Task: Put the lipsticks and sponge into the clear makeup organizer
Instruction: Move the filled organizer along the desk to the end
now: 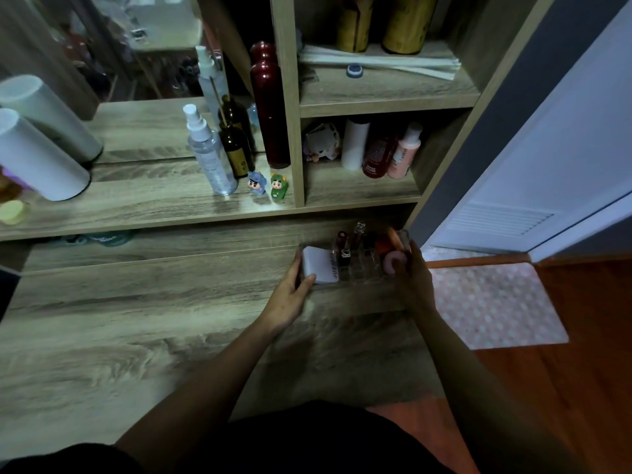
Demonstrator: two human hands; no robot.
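The clear makeup organizer (362, 268) stands on the wooden desk at the right, near the shelf unit. Several lipsticks (343, 249) stand upright in its middle slots. An orange-red sponge (388, 244) and a pink round piece sit in its right end. A white compact (321, 265) lies in its left section. My left hand (290, 295) grips the organizer's left end, thumb on the compact's corner. My right hand (412, 278) holds the organizer's right end, fingers by the pink piece.
A raised shelf behind holds a spray bottle (208, 155), a brown bottle, a dark red bottle (270, 111), two small figurines (268, 186) and white cylinders (37, 155). Cubbies at right hold more bottles. The desk's right edge drops to a dotted mat (496, 302) by a door.
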